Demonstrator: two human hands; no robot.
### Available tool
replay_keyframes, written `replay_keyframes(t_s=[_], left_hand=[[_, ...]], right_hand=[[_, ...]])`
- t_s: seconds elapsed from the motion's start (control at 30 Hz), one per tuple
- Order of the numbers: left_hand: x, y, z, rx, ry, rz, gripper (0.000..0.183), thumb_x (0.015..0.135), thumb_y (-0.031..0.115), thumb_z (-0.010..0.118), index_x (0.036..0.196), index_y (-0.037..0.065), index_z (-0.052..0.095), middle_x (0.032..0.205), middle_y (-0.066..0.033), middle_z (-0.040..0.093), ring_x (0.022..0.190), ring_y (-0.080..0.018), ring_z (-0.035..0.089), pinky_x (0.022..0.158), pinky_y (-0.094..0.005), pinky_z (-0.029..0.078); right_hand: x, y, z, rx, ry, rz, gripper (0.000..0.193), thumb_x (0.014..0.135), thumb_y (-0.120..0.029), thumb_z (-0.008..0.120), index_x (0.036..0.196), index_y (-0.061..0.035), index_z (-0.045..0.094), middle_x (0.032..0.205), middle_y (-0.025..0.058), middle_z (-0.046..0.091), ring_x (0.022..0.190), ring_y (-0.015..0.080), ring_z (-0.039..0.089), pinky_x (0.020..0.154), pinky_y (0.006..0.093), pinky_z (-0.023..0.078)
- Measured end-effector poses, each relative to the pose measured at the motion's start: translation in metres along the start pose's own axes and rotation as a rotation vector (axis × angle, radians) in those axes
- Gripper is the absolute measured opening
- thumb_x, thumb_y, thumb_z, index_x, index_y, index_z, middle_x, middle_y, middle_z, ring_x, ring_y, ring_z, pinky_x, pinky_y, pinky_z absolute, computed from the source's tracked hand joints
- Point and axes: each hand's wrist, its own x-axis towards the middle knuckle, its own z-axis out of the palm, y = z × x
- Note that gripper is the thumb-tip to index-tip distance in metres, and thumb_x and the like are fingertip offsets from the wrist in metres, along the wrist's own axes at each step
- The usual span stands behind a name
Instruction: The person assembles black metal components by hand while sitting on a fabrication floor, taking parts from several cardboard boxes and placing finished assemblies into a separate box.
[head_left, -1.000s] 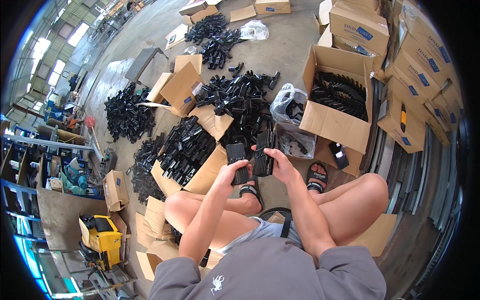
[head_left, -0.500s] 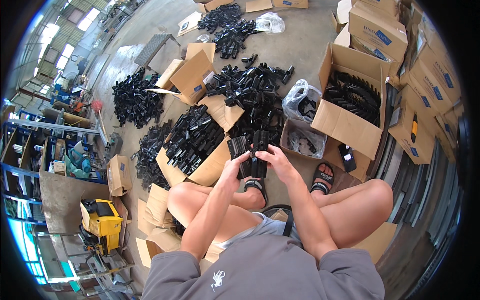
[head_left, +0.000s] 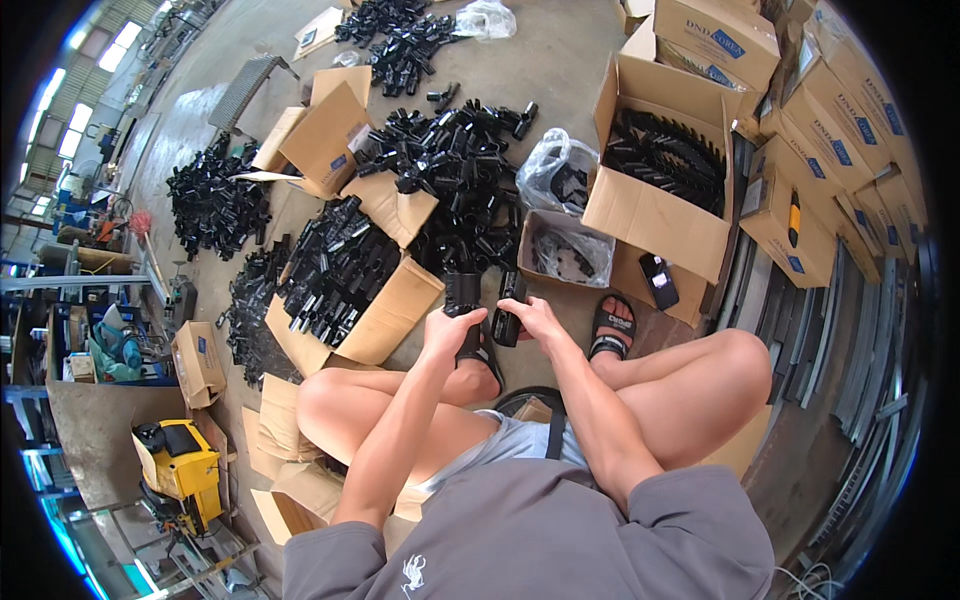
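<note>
In front of my lap, my left hand [head_left: 450,332] grips a ribbed black plastic part [head_left: 462,291], held upright. My right hand [head_left: 536,320] is closed round a second, narrower black part [head_left: 507,292]; a small gap separates the two parts. Just beyond them lies a heap of similar black parts [head_left: 455,150] on the floor. Left of my left hand, an open carton [head_left: 408,305] is filled with black parts. A small box [head_left: 535,262] lined with clear plastic, holding small black pieces, stands beyond my right hand.
On the right, a large open carton [head_left: 650,222] holds rows of curved black pieces. Closed cartons [head_left: 790,215] are stacked behind it, one bearing a yellow-and-black cutter [head_left: 795,220]. A phone [head_left: 660,280] rests on a cardboard flap. More black parts [head_left: 218,200] are piled left.
My two hands have drawn slightly apart, and the black parts, close together before, are now separated. The whole view has shifted, with the surroundings appearing farther left and higher.
</note>
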Motion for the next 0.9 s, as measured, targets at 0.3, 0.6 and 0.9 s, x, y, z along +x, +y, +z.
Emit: replay_keyframes(t_s=[0.3,0.6,0.9], left_hand=[[0.084,-0.126,0.051,0.522,0.067,-0.203,0.062,0.073,0.049,0.087,0.11,0.0,0.075,0.114,-0.0209,0.076,0.109,-0.0338,0.072,0.095,-0.0432,0.053],[0.102,-0.14,0.088,0.685,0.139,0.052,0.053,0.075,0.044,0.087,0.107,0.004,0.074,0.104,-0.0217,0.076,0.104,-0.0397,0.072,0.093,-0.0475,0.055],[0.087,-0.124,0.073,0.816,0.223,0.084,0.047,0.081,0.04,0.084,0.11,0.005,0.074,0.105,-0.0239,0.075,0.104,-0.0429,0.071,0.092,-0.0493,0.056]], right_hand=[[0.01,0.061,-0.035,-0.903,0.641,0.204,0.075,0.074,-0.044,0.084,0.131,-0.0019,0.058,0.128,0.0235,0.068,0.12,0.0376,0.067,0.1,0.0465,0.055],[0.026,0.067,-0.063,-0.888,0.57,0.137,0.076,0.082,-0.045,0.08,0.136,0.0012,0.054,0.13,0.0289,0.065,0.122,0.044,0.064,0.105,0.051,0.051],[0.023,0.068,-0.041,-0.911,0.697,0.104,0.061,0.09,-0.038,0.07,0.136,-0.0035,0.05,0.137,0.0235,0.058,0.129,0.0425,0.057,0.106,0.0527,0.048]])
